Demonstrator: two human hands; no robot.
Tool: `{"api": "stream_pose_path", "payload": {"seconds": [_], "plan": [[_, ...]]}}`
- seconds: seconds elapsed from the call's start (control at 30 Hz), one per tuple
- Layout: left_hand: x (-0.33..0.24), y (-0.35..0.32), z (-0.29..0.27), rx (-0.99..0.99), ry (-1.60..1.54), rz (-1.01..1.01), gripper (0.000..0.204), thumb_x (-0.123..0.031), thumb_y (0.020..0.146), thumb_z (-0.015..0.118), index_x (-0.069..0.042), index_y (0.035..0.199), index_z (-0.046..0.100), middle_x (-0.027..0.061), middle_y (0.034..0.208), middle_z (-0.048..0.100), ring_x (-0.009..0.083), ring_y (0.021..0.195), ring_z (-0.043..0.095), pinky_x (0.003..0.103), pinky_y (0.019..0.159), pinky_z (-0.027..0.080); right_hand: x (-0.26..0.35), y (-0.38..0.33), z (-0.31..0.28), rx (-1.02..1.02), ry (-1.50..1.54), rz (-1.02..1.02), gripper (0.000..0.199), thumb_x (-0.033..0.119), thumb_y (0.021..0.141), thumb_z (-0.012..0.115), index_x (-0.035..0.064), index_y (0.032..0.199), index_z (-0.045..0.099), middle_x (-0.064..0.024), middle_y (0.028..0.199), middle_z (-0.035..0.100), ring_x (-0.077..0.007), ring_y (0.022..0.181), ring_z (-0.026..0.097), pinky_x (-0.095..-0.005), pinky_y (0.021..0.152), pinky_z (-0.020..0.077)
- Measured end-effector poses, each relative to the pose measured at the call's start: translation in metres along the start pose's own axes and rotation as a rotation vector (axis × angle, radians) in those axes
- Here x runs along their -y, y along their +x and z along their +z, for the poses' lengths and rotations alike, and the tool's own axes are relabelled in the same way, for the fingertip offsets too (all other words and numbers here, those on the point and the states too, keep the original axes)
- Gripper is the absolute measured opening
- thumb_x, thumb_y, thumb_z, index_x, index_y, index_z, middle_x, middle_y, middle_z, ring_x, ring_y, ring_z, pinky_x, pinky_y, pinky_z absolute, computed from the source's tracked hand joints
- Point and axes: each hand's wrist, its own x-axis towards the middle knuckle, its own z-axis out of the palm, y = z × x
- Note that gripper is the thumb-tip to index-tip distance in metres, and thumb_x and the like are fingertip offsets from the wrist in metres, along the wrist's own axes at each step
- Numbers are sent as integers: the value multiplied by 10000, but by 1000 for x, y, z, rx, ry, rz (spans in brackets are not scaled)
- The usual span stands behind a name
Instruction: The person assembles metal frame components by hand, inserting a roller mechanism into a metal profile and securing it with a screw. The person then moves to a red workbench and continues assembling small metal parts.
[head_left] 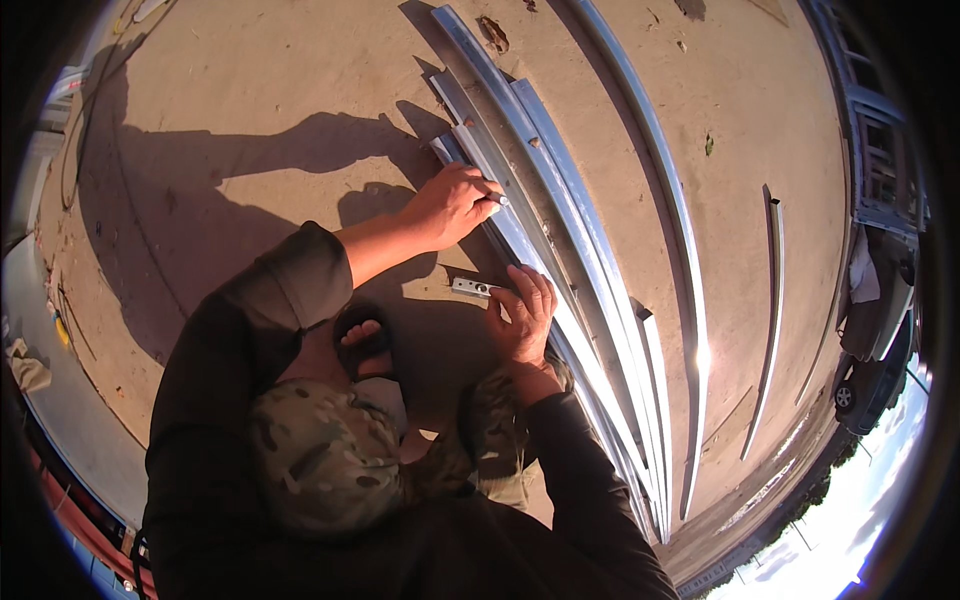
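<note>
Since I'm crouched right over this, the closest stuff is my own camo trouser leg [325, 455] and a foot in a dark sandal [362, 345]. Just past that, my right hand [525, 315] looks like it's got a small metal plate [471, 287] pinched by one end, with the other fingers at the edge of the metal bars. The plate has holes in it and sits left of the bars, long axis roughly sideways, free end pointing left.

Bit farther out, my left hand [458, 205] is closed around a pale stub [497, 199], marker-like, tip toward the near bar [513, 235]. Can't tell if it's touching. I'd call this the marking or lining-up step, and I reckon the next move calls for a steady left hand and the plate squared against the bar. That bar's long axis runs from upper left to lower right, the far end pointing ahead and left, the near end past my right side.

Beyond the bunch there's a long separate bar [672, 190], then a short bar [777, 300], and way off right a parked car [872, 385].
</note>
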Motion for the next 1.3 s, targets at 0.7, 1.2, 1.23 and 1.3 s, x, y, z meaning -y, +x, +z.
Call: {"api": "stream_pose_path", "payload": {"seconds": [0.7, 1.2, 1.23, 1.3], "plan": [[-1, 0, -1, 33, 31, -46, 140, -192, 935, 596, -78, 985, 661, 135, 865, 631, 336, 905, 600, 443, 863, 481, -25, 47, -24, 203, 225, 483, 421, 29, 844, 478, -16, 1235, 626, -198, 1003, 598, -358, 922, 591, -429, 842, 479], [2, 7, -19, 249, 1, -64, 264, -167, 934, 537, -9, 1074, 696, 184, 1012, 686, 347, 948, 641, 434, 880, 501, -23, 51, -10, 269, 165, 437, 462, 165, 814, 719, -16, 1230, 631, -177, 1110, 653, -348, 1042, 607, -426, 930, 467], [4, 9, -20, 285, -35, -56, 273, -163, 942, 531, -15, 1113, 683, 184, 1028, 670, 352, 984, 628, 433, 896, 494, -22, 53, -8, 250, 185, 452, 453, 142, 798, 730, -18, 1213, 641, -174, 1099, 656, -340, 1023, 617, -414, 911, 482], [10, 12, -25, 362, -115, -73, 302, -155, 956, 517, -27, 1190, 658, 184, 1060, 639, 360, 1056, 602, 433, 928, 480, -19, 58, -4, 214, 228, 477, 436, 98, 770, 746, -23, 1179, 658, -166, 1074, 657, -319, 983, 631, -390, 867, 506]]}}
